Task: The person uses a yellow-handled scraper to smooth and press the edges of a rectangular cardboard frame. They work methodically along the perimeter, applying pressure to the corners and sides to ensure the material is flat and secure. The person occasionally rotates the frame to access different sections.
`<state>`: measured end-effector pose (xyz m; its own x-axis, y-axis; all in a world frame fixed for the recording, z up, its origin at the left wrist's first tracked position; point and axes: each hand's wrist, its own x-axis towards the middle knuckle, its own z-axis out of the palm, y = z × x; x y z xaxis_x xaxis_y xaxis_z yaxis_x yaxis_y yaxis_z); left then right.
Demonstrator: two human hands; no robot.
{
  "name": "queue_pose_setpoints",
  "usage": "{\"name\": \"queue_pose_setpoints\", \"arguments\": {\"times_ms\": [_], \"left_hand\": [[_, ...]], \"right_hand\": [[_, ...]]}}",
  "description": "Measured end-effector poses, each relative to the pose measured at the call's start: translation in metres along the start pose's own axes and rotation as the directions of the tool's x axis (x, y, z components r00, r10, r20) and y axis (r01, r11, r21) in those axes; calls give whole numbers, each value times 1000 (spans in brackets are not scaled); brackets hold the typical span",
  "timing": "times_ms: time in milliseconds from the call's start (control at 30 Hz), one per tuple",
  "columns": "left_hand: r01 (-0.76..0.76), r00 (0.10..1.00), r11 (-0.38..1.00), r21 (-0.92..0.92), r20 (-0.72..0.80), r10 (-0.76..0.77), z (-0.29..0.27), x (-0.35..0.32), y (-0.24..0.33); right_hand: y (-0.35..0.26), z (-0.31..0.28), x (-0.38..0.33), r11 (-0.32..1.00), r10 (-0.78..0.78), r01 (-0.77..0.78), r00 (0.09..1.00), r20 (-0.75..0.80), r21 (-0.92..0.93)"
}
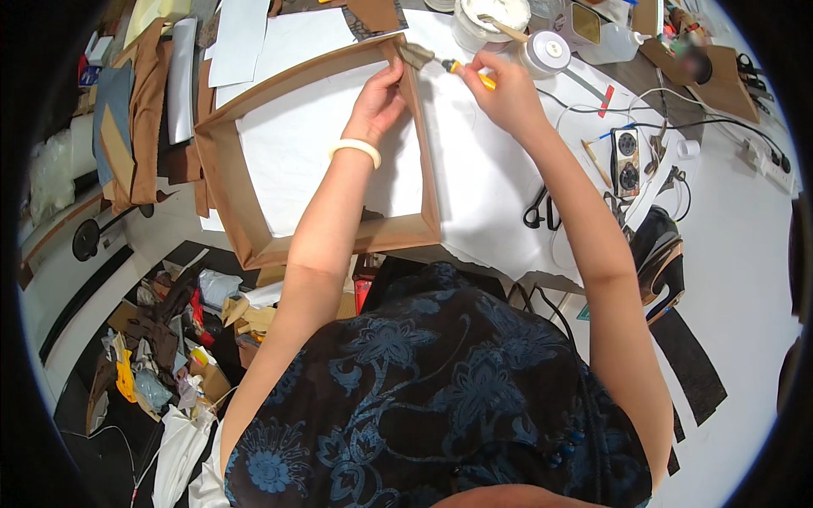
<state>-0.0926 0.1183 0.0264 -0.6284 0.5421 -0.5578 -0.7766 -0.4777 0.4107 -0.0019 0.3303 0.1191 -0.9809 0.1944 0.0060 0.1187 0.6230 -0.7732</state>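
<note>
A large brown open frame [430, 182], like a shallow tray's walls, stands on white paper [483, 186] on the table. My left hand [379, 106], with a cream bangle at the wrist, is closed on the frame's right wall near the far right corner. In my right hand [506, 95] is a brush with a yellow handle [487, 81], pinched between the fingers. The brush's bristles [416, 56] are at the outer side of that corner; whether they press on it I cannot tell.
Beyond my right hand stand a tub of white paste [495, 15], a lidded jar [546, 52] and a clear bottle [611, 44]. Black-handled scissors [535, 208], a power strip [627, 161] and cables lie at right. Brown sheets [148, 110] hang at left, above scrap material [165, 339].
</note>
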Motion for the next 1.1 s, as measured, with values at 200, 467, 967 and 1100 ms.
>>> {"name": "queue_pose_setpoints", "arguments": {"times_ms": [200,467,967,1100], "left_hand": [[-9,999,1000,1,-38,9,-7,-1,-1],[-19,1000,1000,-24,-10,19,-6,1,-2],[-28,960,986,166,-270,73,-17,-38,-26],[-103,899,867,487,-328,291,5,-74,-34]], "right_hand": [[-31,-35,-39,928,-55,127,977,208,-351],[-35,-41,8,858,-237,324,938,252,-399],[-39,-51,-66,848,-102,330,870,483,-415],[-42,-62,-116,926,-104,272,850,517,-262]]}}
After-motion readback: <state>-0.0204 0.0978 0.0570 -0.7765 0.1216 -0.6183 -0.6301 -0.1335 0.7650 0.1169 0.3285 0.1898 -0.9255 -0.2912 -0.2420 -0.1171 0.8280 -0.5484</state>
